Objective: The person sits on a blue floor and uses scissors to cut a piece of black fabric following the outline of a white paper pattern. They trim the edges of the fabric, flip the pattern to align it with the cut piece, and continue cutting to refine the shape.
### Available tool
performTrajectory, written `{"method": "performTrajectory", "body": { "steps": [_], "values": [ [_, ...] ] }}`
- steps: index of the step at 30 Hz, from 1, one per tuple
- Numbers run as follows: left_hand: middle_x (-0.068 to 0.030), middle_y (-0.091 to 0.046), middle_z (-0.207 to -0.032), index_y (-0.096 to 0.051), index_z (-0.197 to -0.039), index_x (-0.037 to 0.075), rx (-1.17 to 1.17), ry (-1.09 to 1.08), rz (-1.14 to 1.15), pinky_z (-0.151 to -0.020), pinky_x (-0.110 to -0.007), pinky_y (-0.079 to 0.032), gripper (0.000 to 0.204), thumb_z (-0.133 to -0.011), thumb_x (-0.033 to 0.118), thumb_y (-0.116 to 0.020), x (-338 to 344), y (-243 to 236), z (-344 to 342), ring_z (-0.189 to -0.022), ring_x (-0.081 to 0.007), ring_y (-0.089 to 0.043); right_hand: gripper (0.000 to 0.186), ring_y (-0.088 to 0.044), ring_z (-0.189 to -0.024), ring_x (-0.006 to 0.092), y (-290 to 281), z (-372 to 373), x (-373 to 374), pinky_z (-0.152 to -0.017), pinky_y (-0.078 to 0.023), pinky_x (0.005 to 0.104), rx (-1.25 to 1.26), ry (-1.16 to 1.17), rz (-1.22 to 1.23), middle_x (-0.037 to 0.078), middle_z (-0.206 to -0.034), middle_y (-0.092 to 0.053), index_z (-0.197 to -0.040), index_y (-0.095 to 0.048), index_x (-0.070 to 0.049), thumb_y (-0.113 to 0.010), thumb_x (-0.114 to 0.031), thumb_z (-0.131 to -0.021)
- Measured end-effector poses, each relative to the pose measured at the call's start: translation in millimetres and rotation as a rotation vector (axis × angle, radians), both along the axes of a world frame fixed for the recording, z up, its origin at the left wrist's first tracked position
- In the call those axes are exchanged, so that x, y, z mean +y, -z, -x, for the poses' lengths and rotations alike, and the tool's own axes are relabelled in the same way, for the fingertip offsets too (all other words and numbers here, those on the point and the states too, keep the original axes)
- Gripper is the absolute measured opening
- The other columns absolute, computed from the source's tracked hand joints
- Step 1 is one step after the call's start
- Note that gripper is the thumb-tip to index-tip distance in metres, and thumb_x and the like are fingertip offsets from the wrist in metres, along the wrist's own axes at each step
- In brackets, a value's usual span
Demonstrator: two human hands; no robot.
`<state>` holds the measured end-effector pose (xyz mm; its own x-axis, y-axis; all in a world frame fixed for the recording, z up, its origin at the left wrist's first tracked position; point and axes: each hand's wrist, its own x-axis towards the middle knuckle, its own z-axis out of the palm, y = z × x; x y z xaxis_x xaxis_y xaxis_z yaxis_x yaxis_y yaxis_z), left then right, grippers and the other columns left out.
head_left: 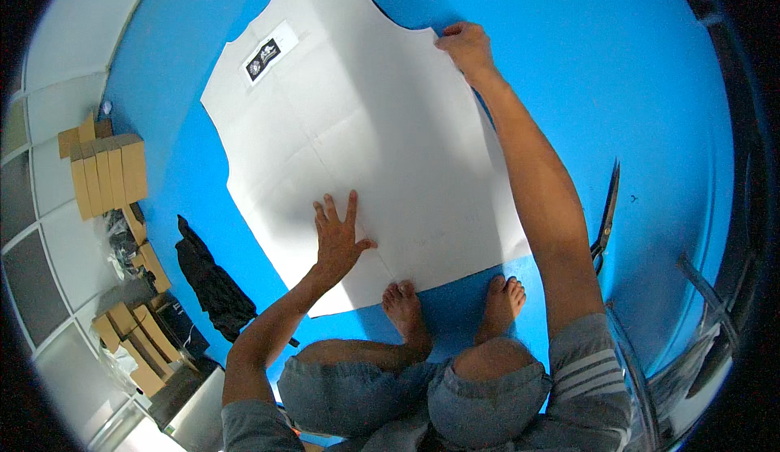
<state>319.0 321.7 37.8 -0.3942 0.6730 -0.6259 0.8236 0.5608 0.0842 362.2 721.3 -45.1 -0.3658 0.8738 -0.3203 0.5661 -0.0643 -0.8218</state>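
Observation:
A large white shirt-shaped pattern sheet (pixel 382 143) lies flat on the blue floor, with a thin dark edge showing along parts of its outline. Near its upper left is a small black-and-white printed label (pixel 263 59). My left hand (pixel 337 241) rests palm down on the lower middle of the sheet, fingers spread. At the upper right corner, below the curved cutout, my right hand (pixel 467 49) has its fingers closed on the sheet's edge. Whether it also grips a layer underneath is hidden.
Long dark scissors (pixel 608 216) lie right of my right forearm. Crumpled black cloth (pixel 210 277) is on the floor at the left, with cardboard boxes (pixel 110 171) along the wall. My bare feet (pixel 406 314) are at the sheet's near edge. Metal legs (pixel 634 371) stand at the lower right.

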Motion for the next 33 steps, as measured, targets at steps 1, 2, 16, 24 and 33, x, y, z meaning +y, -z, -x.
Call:
{"method": "performTrajectory", "body": {
  "steps": [1,2,16,24,33],
  "values": [
    [-0.0476,-0.013,-0.142,-0.009,-0.153,0.011,0.0,0.0,-0.022,-0.11,-0.066,-0.015,0.119,-0.066,0.04,-0.084,-3.7,2.1,1.0,-0.134,-0.0632,-0.01,0.022,-0.069,-0.091,0.0328,1.4,3.9,1.1,-0.079,-0.055,0.0424,-0.002,-0.007,-0.018,0.018,-0.096,-0.071,-0.089,-0.074,-0.009,-0.072,-0.017,-0.068],
    [-0.0476,-0.013,-0.142,-0.009,-0.153,0.012,0.0,0.001,-0.044,-0.11,-0.066,-0.015,0.119,-0.065,0.039,-0.084,-7.1,4.1,1.8,-0.134,-0.063,-0.01,0.023,-0.069,-0.091,0.0327,2.8,7.9,2.4,-0.079,-0.055,0.0422,-0.005,-0.013,-0.036,0.017,-0.096,-0.071,-0.09,-0.074,-0.009,-0.072,-0.017,-0.069],
    [-0.0273,-0.017,-0.153,-0.019,-0.151,0.007,0.142,0.242,0.051,-0.103,-0.077,-0.002,0.112,-0.068,0.057,-0.075,14.4,0.1,-1.1,-0.144,-0.0449,-0.005,0.025,-0.066,-0.089,0.0357,9.2,14.5,-15.1,-0.072,-0.055,0.0481,-0.171,0.035,-0.48,0.015,-0.097,-0.067,-0.099,-0.064,-0.009,-0.068,-0.018,-0.076],
    [-0.0176,-0.021,-0.155,-0.035,-0.144,0.007,-0.026,0.391,-0.361,-0.11,-0.068,-0.011,0.084,-0.078,0.044,-0.072,146.2,7.6,7.7,-0.145,-0.039,-0.01,0.029,-0.064,-0.09,0.0341,6.6,-7.8,-24.0,-0.074,-0.054,0.0445,-0.171,-0.041,-0.634,0.014,-0.1,-0.064,-0.099,-0.062,-0.006,-0.072,-0.023,-0.078],
    [-0.0111,-0.046,-0.14,-0.053,-0.13,0.01,0.045,0.404,-0.578,-0.099,-0.044,-0.047,0.065,-0.071,0.023,-0.078,281.8,39.6,65.6,-0.127,-0.0329,-0.044,0.023,-0.064,-0.092,0.0347,-6.1,-4.6,-29.5,-0.073,-0.054,0.0459,-0.228,-0.106,-0.596,0.018,-0.1,-0.064,-0.096,-0.062,-0.004,-0.068,-0.021,-0.081]
  ]
}}
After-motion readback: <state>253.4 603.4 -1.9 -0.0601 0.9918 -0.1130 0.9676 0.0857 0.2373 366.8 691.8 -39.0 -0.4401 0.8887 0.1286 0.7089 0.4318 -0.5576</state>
